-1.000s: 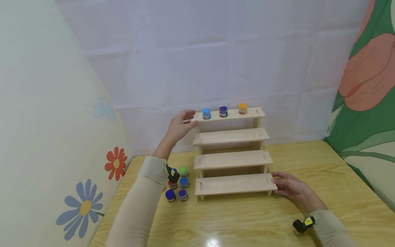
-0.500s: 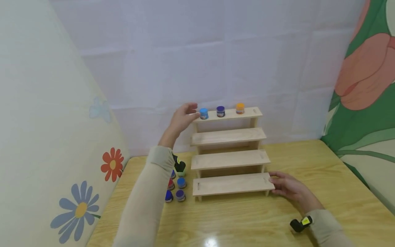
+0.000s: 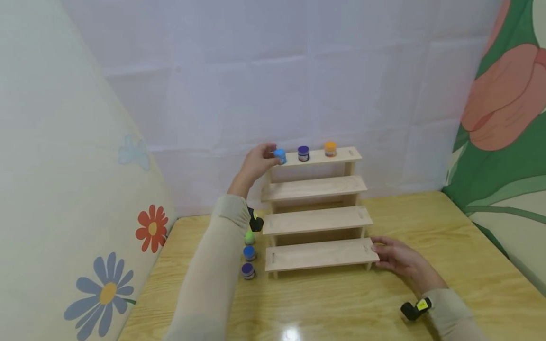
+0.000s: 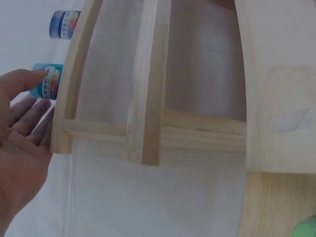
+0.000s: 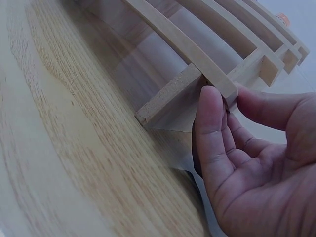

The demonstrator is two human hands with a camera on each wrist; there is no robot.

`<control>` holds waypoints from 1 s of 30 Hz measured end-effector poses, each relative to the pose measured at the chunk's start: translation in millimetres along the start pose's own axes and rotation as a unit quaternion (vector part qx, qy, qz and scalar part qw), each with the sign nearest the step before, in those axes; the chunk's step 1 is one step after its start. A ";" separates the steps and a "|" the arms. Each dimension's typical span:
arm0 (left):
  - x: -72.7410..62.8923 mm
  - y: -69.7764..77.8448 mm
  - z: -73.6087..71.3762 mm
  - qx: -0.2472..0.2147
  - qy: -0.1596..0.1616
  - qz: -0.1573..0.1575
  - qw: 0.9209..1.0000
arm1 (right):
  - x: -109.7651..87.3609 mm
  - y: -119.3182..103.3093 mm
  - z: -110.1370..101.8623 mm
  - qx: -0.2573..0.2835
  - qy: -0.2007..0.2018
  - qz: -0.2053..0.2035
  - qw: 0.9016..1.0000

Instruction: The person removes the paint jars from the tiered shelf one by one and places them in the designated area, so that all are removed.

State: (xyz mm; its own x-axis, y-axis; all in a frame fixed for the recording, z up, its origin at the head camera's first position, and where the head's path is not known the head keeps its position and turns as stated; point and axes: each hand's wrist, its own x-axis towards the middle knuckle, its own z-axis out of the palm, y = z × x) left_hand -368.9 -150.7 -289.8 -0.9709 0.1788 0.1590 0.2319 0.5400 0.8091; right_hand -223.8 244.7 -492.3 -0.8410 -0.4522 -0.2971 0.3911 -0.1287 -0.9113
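Note:
A light blue paint jar (image 3: 279, 156) stands at the left end of the top tier of a wooden four-step display stand (image 3: 317, 220). My left hand (image 3: 256, 164) is at this jar, thumb on its label in the left wrist view and fingers around its far side. To its right on the same tier stand a dark purple paint jar (image 3: 303, 154) and an orange paint jar (image 3: 330, 149). My right hand (image 3: 401, 259) grips the right end of the lowest tier, thumb and fingers pinching the board's corner (image 5: 224, 91) in the right wrist view.
Left of the stand on the wood-grain table (image 3: 332, 303) are a green jar (image 3: 249, 238), a blue jar (image 3: 249, 253) and a purple jar (image 3: 248, 271). My left sleeve (image 3: 209, 270) covers the area beside them. A white cloth (image 3: 239, 94) hangs behind.
My left hand has moved right from the top tier's left end to the light blue jar, its fingers closing around it. The right hand keeps its hold on the lowest tier.

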 end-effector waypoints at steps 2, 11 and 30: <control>0.6 1.1 1.1 0.004 -0.007 0.002 1.000 | -0.1 0.4 0.5 -0.003 -0.002 0.001 1.000; 3.2 -1.8 5.6 0.037 -0.011 0.003 0.999 | 0.5 3.3 0.4 0.000 -0.009 -0.002 1.000; -35.1 -9.3 -19.9 0.022 0.041 0.016 0.999 | 11.8 2.6 1.3 0.003 -0.024 0.002 1.000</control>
State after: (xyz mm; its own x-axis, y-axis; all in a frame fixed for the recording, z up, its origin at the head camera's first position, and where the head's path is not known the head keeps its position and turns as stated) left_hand -338.1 -178.4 -291.7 -0.9641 0.1295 0.2320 0.2637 0.5711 0.7774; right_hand -232.2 238.0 -497.8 -0.8210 -0.4940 -0.2861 0.3962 -0.1323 -0.9086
